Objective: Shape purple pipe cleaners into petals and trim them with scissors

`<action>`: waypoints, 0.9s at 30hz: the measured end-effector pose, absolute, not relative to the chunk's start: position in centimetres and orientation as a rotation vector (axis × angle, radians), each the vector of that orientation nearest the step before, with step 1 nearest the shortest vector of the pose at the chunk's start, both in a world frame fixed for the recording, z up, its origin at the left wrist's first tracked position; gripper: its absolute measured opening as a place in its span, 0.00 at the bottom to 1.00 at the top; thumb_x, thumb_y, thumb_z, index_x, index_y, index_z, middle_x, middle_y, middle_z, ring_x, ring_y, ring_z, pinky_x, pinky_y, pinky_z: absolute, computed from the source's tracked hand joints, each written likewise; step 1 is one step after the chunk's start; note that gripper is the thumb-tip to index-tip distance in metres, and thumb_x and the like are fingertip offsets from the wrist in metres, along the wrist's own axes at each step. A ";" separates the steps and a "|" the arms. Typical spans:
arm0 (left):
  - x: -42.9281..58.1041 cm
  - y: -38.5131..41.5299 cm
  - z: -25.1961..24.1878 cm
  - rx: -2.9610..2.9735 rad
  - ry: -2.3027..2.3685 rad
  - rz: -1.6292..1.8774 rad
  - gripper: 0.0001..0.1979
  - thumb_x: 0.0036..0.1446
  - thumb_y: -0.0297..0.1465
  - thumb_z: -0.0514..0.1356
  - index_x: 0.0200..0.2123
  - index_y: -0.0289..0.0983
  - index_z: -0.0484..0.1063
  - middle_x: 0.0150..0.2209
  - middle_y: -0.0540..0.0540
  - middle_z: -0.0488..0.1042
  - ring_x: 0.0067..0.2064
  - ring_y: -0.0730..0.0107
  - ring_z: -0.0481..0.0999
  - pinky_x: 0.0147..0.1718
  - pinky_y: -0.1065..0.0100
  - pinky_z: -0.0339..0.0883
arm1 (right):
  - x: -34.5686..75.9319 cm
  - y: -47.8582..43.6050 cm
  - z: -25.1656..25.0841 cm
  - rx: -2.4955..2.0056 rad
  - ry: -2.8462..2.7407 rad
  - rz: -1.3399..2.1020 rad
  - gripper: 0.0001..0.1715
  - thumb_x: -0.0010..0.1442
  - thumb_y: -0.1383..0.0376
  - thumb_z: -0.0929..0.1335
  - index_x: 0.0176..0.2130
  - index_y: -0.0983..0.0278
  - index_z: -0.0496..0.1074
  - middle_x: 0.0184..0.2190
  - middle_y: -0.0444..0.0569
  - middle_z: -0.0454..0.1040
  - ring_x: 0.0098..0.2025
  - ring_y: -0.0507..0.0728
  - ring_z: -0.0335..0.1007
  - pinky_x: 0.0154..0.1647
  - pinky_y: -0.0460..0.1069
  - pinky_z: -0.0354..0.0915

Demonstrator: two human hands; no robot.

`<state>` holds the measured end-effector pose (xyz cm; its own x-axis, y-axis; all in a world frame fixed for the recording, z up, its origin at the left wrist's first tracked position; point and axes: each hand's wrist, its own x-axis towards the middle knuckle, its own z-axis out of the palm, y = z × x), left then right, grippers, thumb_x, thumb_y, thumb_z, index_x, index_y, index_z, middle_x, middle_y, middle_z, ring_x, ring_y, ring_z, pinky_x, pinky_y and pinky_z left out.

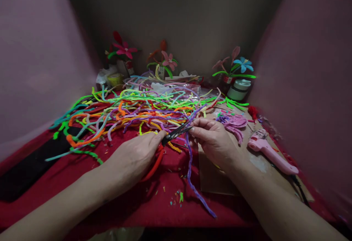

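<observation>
My left hand is closed round the red handles of a pair of scissors, whose dark blades point right and stand slightly apart. Between and beside the blade tips runs a purple pipe cleaner, its lower end hanging toward the table's front. My right hand pinches the purple pipe cleaner close to the blade tips, thumb and forefinger together. A large pile of coloured pipe cleaners lies behind both hands.
On a brown board at the right lie a pink glue gun and a pink-purple bundle. Pipe-cleaner flowers and a lidded jar stand at the back. A black cloth-like item is at left; scraps dot the red cloth.
</observation>
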<state>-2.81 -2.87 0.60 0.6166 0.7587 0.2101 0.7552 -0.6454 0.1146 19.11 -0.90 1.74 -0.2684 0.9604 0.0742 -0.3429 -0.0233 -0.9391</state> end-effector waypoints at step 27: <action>-2.6 -3.3 2.1 3.345 1.209 0.337 0.18 0.55 0.19 0.48 0.50 0.26 0.60 0.35 0.37 0.71 0.35 0.60 0.72 0.33 0.58 0.71 | 19.9 -0.5 1.7 -0.626 -1.117 1.884 0.04 0.44 0.71 0.67 0.25 0.67 0.66 0.15 0.41 0.65 0.14 0.47 0.58 0.12 0.41 0.51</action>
